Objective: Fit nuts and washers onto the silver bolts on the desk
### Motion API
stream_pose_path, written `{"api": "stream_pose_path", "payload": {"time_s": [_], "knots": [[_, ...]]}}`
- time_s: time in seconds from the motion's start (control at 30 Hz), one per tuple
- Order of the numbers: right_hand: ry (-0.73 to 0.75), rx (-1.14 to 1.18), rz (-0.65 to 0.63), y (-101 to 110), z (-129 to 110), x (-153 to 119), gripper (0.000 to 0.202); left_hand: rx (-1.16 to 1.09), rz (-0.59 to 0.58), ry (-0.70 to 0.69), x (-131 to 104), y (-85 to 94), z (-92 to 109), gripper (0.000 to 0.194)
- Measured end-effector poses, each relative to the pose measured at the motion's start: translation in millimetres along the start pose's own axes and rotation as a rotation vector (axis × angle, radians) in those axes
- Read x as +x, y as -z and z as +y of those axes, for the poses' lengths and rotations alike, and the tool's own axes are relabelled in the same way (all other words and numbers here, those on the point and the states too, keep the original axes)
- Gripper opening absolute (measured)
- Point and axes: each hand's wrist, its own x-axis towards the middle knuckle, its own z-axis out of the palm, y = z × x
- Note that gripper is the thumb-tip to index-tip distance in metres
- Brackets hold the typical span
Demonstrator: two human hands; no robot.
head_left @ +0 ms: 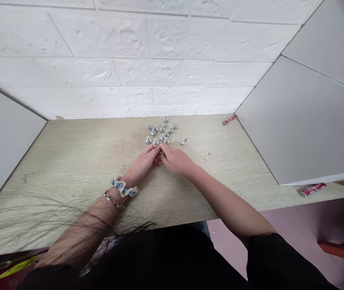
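Note:
My left hand (144, 163) and my right hand (176, 160) meet above the tabletop, thumbs and fingers pinched together. Between the fingertips shows a bit of a small metal bolt (160, 152); most of it is hidden. Just beyond my fingers stand several silver bolts with wide washers, mostly on their heads with shanks up, such as the near bolt (155, 142) and the left bolt (148, 140). One bolt (166, 119) is farthest back by the wall. Apart to the right lies a smaller bolt-like piece (183, 141).
The pale wooden tabletop (78, 161) ends at a white brick wall (132, 72). Grey panels (317, 121) close in both sides. A red cylinder like a battery (229, 119) lies at the back right; another red cylinder (312, 189) is near the right front edge.

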Motion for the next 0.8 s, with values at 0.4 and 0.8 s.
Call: {"api": "stream_pose_path", "payload": {"time_s": [0.4, 0.8], "knots": [[-0.057, -0.072, -0.048, 6.0, -7.5, -3.9, 0.022, 0.209, -0.001, -0.039, -3.6, -5.4, 5.6, 0.013], [-0.033, -0.076, -0.023, 3.0, -4.1, -2.3, 0.019, 0.208, -0.008, -0.045, -3.7, -5.0, 5.7, 0.011]]}}
